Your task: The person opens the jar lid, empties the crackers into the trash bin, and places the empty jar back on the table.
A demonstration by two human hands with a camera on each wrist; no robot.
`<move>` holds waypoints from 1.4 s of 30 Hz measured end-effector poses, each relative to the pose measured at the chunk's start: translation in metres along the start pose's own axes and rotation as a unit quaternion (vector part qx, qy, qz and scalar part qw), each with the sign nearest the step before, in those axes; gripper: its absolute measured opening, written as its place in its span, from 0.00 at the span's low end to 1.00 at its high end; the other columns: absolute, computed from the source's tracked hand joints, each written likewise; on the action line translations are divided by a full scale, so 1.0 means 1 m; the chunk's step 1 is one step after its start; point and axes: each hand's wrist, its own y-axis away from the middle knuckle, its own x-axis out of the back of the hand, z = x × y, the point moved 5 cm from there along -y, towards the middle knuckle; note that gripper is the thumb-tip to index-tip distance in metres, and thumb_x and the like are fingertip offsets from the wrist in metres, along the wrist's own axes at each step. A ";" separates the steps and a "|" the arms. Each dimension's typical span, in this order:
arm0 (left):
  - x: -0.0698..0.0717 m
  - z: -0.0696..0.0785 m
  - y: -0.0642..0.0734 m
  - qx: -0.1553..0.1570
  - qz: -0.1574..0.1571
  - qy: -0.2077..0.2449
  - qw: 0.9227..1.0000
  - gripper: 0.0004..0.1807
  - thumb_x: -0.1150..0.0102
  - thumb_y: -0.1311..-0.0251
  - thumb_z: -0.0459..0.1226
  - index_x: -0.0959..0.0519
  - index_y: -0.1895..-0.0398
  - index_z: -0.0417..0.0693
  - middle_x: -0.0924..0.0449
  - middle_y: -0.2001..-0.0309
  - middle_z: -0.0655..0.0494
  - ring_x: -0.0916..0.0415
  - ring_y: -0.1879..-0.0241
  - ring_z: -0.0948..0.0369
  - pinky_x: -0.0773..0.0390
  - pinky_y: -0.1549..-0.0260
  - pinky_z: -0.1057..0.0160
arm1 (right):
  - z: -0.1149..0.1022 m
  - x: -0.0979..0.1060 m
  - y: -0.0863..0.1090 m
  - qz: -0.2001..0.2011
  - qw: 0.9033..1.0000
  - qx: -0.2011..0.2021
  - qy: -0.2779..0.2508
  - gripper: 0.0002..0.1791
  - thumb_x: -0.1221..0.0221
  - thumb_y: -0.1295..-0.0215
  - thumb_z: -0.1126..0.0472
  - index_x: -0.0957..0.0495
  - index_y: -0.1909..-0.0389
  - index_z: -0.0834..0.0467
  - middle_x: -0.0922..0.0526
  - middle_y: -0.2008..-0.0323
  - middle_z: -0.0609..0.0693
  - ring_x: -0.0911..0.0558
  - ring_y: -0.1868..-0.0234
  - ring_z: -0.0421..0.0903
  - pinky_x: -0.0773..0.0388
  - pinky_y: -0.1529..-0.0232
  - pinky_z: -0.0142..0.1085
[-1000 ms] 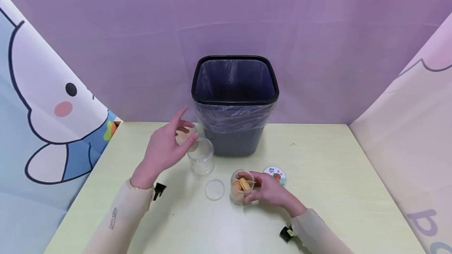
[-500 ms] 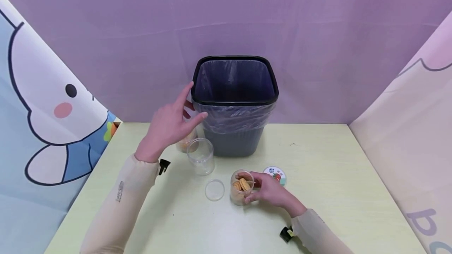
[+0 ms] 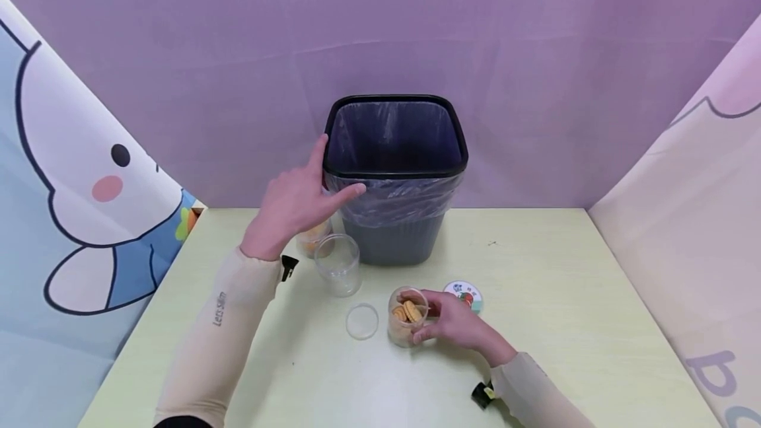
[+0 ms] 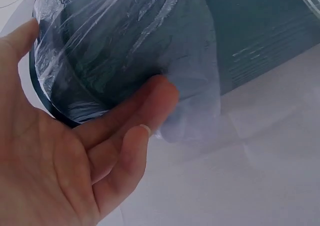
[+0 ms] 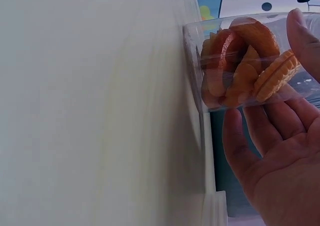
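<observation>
In the head view my left hand (image 3: 297,200) is at the left front corner of a dark trash bin (image 3: 389,243). The index finger points up along the bin's black rim, and the thumb stretches across the front. The left wrist view has loosely bent fingers (image 4: 160,101) against the clear plastic liner (image 4: 190,81). My right hand (image 3: 460,325) holds a clear plastic jar (image 3: 399,335) upright on the table. Inside it are several sandwich cookies (image 5: 277,76). Thumb and fingers lie around the jar in the right wrist view.
Left of the bin's base stands an open clear jar (image 3: 340,276). Behind it a second jar (image 3: 312,243) holds orange-brown contents. A round clear lid (image 3: 362,321) lies left of the held jar. A printed round lid (image 3: 466,294) lies by the right hand.
My left hand has moved up and right from above the rear jar to the bin's left rim, uncovering that jar. The right hand and its jar have stayed put.
</observation>
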 end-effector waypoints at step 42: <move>-0.019 0.004 0.007 0.054 0.018 0.181 0.982 0.62 0.59 0.49 0.79 0.71 0.20 0.61 0.21 0.82 0.55 0.23 0.82 0.58 0.25 0.74 0.55 | -0.017 0.060 0.014 0.138 0.985 0.093 0.036 0.32 0.28 0.44 0.63 0.26 0.37 0.59 0.19 0.44 0.52 0.20 0.49 0.44 0.22 0.50 0.37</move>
